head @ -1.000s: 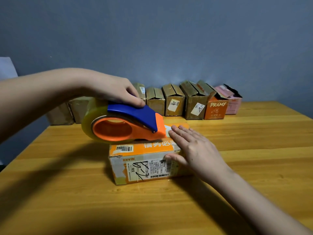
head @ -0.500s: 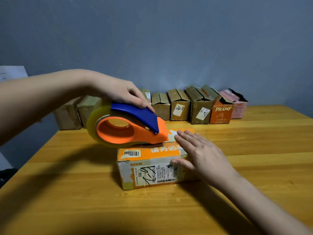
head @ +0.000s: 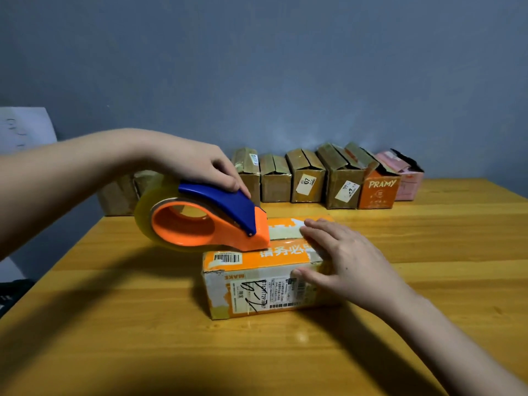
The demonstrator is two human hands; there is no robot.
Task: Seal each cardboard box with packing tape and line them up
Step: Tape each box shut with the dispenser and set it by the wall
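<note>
A: Head camera, looking down across the wooden table (head: 143,324). An orange cardboard box (head: 257,284) lies on its side near the middle, shipping label and a scrawled black mark facing us.

B: And the left hand (head: 197,167)?

A: Up on the tape dispenser (head: 205,221), fingers curled over the blue top cover, gripping it. The orange nose of the dispenser sits right on the box's top face, at its left half. The clear roll of tape (head: 145,212) bulges out behind the orange hub.

B: The right hand (head: 351,261)?

A: Flat on the box. Fingers straight and spread over the right part of the top, thumb down against the front face beside the label. It presses, it does not clutch.

B: Tape on the seam?

A: There is a pale glossy strip (head: 285,232) between the dispenser's nose and the fingertips; it looks like tape laid along the top, though the glare makes that hard to confirm.

B: Back of the table?

A: A row of boxes against the grey-blue wall (head: 285,67). From the right: a pink box (head: 408,184), an orange one reading PRAMY (head: 380,192), then brown cartons (head: 305,181) side by side, two with white stickers. The row runs on behind the left forearm, where two more brown boxes (head: 120,192) show partly.

B: Anything else?

A: A white sheet (head: 25,127) at the far left edge, against the wall.
</note>
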